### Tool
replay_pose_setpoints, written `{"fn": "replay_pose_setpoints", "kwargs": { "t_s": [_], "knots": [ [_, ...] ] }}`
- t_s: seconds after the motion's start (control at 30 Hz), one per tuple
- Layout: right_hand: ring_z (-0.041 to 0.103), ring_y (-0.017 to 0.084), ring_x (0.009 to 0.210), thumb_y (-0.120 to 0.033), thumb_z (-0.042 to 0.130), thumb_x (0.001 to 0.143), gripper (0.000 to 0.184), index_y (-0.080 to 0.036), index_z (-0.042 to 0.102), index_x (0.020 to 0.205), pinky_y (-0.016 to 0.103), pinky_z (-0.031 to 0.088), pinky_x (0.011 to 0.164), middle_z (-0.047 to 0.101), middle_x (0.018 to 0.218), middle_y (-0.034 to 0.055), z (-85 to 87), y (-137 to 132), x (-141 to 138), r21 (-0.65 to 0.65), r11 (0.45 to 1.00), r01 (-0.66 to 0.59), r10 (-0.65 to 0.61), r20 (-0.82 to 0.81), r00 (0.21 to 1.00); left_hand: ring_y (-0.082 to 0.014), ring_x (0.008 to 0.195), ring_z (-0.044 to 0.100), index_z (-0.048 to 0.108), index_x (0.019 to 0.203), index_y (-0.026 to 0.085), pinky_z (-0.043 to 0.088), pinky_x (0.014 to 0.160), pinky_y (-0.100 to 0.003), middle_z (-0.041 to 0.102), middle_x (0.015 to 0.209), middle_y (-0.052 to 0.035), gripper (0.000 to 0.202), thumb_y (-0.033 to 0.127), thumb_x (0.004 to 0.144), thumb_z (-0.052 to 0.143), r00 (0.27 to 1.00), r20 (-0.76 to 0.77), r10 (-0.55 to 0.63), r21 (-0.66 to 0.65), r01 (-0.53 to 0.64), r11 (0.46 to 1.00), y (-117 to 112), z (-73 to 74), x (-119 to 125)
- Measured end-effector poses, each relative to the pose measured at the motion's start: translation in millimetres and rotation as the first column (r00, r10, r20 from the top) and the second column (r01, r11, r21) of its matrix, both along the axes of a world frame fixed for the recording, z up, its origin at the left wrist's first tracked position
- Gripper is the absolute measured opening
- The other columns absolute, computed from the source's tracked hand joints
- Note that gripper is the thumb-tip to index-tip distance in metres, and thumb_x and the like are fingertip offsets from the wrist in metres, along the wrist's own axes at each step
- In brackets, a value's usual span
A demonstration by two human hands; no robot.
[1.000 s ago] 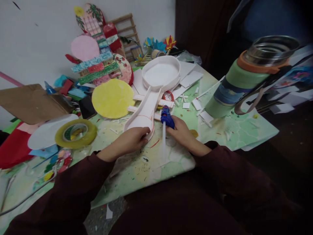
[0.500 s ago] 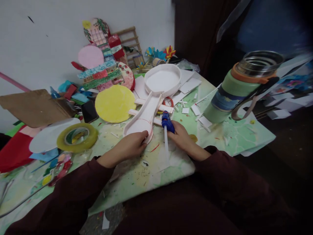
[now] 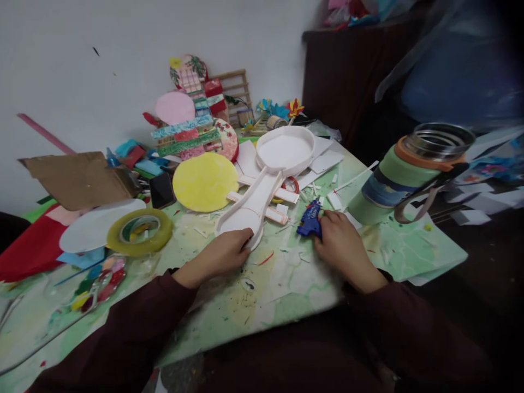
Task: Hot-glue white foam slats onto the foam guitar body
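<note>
The near end of a long white foam-board piece (image 3: pixel 254 199) is pinched in my left hand (image 3: pixel 224 252). It has a raised rim and a round tray-like far end, and pale strips lie crosswise under its narrow part. To its right, my right hand (image 3: pixel 344 248) is closed on a blue hot glue gun (image 3: pixel 310 221), low over the tabletop. Its fingertips are partly hidden by the gun. A red ring (image 3: pixel 291 184), perhaps a tape roll, lies beside the foam piece's neck.
A yellow disc (image 3: pixel 204 183), a tape roll (image 3: pixel 164 233) and a phone (image 3: pixel 162 191) lie to the left. An uncapped green bottle (image 3: pixel 379 194) stands at the right. White scraps (image 3: pixel 327 161) lie around the foam piece. Painted craft models (image 3: pixel 188 134) lean on the wall.
My right hand has moved right and away from the foam piece with the glue gun, which has turned. The left hand keeps its hold. The whole view has shifted.
</note>
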State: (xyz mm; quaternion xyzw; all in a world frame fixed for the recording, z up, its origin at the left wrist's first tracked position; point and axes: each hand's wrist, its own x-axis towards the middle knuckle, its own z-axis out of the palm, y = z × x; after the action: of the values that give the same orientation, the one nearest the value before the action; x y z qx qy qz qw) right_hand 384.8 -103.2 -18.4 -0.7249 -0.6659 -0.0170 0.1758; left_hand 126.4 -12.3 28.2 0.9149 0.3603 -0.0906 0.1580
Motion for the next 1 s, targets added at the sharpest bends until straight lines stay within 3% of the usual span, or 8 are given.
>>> {"fn": "replay_pose_setpoints", "kwargs": {
  "t_s": [0.17, 0.27, 0.33, 0.4, 0.47, 0.53, 0.77, 1.0],
  "knots": [
    [0.052, 0.032, 0.087, -0.042, 0.066, 0.075, 0.024, -0.018, 0.062, 0.079, 0.045, 0.039, 0.077, 0.059, 0.081, 0.0155, 32.3, 7, -3, 0.037, 0.998, -0.042, 0.037, 0.120, 0.992, -0.0213, 0.076, 0.058, 0.053, 0.090, 0.019, 0.040, 0.063, -0.031, 0.065, 0.089, -0.0086, 0.013, 0.024, 0.082, 0.043, 0.998, 0.061, 0.005, 0.000, -0.005, 1.000, 0, -4.6, -5],
    [0.051, 0.030, 0.093, -0.039, 0.066, 0.078, 0.025, -0.018, 0.064, 0.091, 0.043, 0.036, 0.082, 0.062, 0.093, 0.0148, 52.0, 45, -22, 0.094, 0.957, -0.276, 0.266, 0.104, 0.958, -0.0219, 0.078, 0.059, 0.052, 0.091, 0.019, 0.040, 0.064, -0.031, 0.065, 0.090, -0.0082, 0.013, 0.024, 0.082, 0.043, 0.997, 0.082, 0.004, 0.007, -0.005, 1.000, -1, -6.2, -6],
    [0.051, 0.028, 0.101, -0.033, 0.067, 0.078, 0.026, -0.020, 0.065, 0.100, 0.041, 0.034, 0.087, 0.063, 0.103, 0.0114, 53.8, 80, -34, 0.082, 0.838, -0.540, 0.533, 0.089, 0.841, -0.0218, 0.078, 0.059, 0.052, 0.090, 0.020, 0.040, 0.064, -0.031, 0.065, 0.089, -0.0077, 0.013, 0.024, 0.082, 0.043, 0.996, 0.088, 0.011, 0.008, -0.012, 1.000, -1, -6.6, -7],
    [0.051, 0.026, 0.102, -0.026, 0.068, 0.076, 0.023, -0.020, 0.067, 0.099, 0.039, 0.033, 0.087, 0.064, 0.103, 0.0096, 47.4, 115, -41, 0.014, 0.680, -0.733, 0.730, 0.081, 0.679, -0.0213, 0.077, 0.059, 0.052, 0.090, 0.020, 0.039, 0.064, -0.031, 0.065, 0.089, -0.0073, 0.013, 0.024, 0.081, 0.043, 0.996, 0.090, 0.016, 0.000, -0.016, 1.000, 0, -6.9, -8],
    [0.054, 0.022, 0.093, -0.023, 0.067, 0.076, 0.013, -0.019, 0.070, 0.088, 0.035, 0.034, 0.083, 0.065, 0.094, 0.0080, 38.0, 141, -43, -0.073, 0.547, -0.834, 0.837, 0.050, 0.545, -0.0208, 0.077, 0.059, 0.052, 0.090, 0.019, 0.040, 0.064, -0.030, 0.065, 0.089, -0.0075, 0.013, 0.023, 0.081, 0.044, 0.995, 0.094, 0.023, -0.010, -0.022, 1.000, 0, -7.4, -9],
    [0.054, 0.019, 0.083, -0.022, 0.064, 0.078, 0.007, -0.018, 0.070, 0.079, 0.032, 0.035, 0.079, 0.064, 0.084, 0.0063, 30.2, 156, -44, -0.113, 0.479, -0.870, 0.877, 0.024, 0.480, -0.0206, 0.078, 0.058, 0.051, 0.090, 0.019, 0.040, 0.066, -0.030, 0.065, 0.090, -0.0081, 0.012, 0.024, 0.081, 0.045, 0.995, 0.098, 0.029, -0.011, -0.028, 1.000, 0, -8.2, -9],
    [0.051, 0.016, 0.076, -0.022, 0.056, 0.085, 0.016, -0.017, 0.066, 0.073, 0.027, 0.034, 0.071, 0.061, 0.077, 0.0040, 20.1, 164, -47, -0.046, 0.438, -0.898, 0.899, 0.032, 0.437, -0.0207, 0.075, 0.058, 0.050, 0.087, 0.018, 0.038, 0.064, -0.031, 0.064, 0.087, -0.0101, 0.010, 0.025, 0.081, 0.045, 0.996, 0.052, 0.078, 0.038, -0.080, 0.996, -7, -8.2, -7],
    [0.050, 0.017, 0.077, -0.028, 0.054, 0.089, 0.022, -0.015, 0.062, 0.072, 0.029, 0.033, 0.073, 0.060, 0.075, 0.0055, 9.1, 165, -48, 0.029, 0.435, -0.900, 0.898, 0.060, 0.436, -0.0211, 0.075, 0.058, 0.049, 0.086, 0.018, 0.039, 0.064, -0.031, 0.063, 0.084, -0.0097, 0.010, 0.024, 0.081, 0.044, 0.991, 0.012, 0.130, 0.059, -0.130, 0.990, -10, -12.7, -5]
  ]
}}
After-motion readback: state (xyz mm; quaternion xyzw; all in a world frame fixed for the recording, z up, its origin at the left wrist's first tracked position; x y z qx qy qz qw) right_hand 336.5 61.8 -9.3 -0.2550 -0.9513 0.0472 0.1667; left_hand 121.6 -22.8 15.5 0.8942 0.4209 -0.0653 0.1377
